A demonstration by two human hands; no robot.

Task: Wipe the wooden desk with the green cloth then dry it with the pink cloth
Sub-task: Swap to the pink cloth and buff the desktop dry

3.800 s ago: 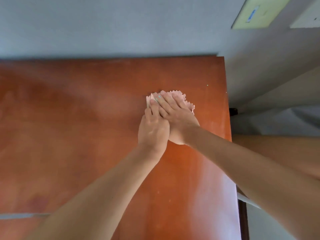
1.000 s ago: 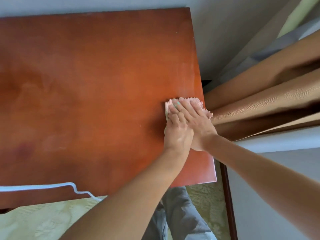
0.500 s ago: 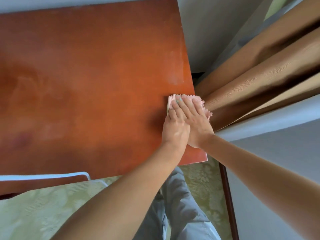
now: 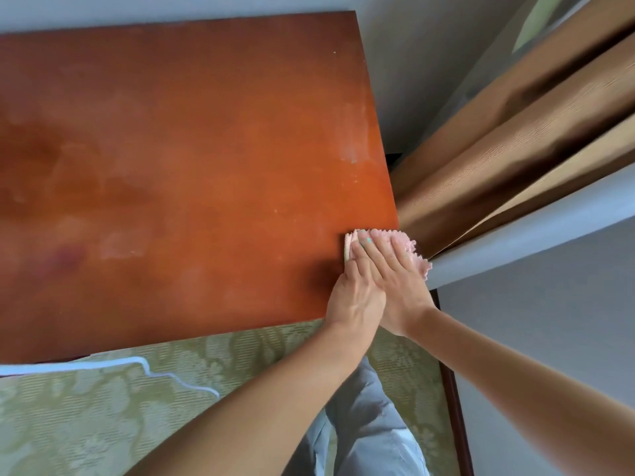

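Fingers (image 4: pixel 374 255) of both hands lie straight, pressing the pink cloth (image 4: pixel 409 247) flat at the desk (image 4: pixel 192 166) right edge near its front corner; drying is judged underway, pale smears remaining leftward.

Both hands press flat on the pink cloth (image 4: pixel 414 250) at the desk's (image 4: pixel 192 159) near right corner, right hand (image 4: pixel 395 280) overlapping the left hand (image 4: pixel 355 297), fingers straight. The cloth overhangs the right edge beside brown curtains (image 4: pixel 515 139). Pale smears mark the wood
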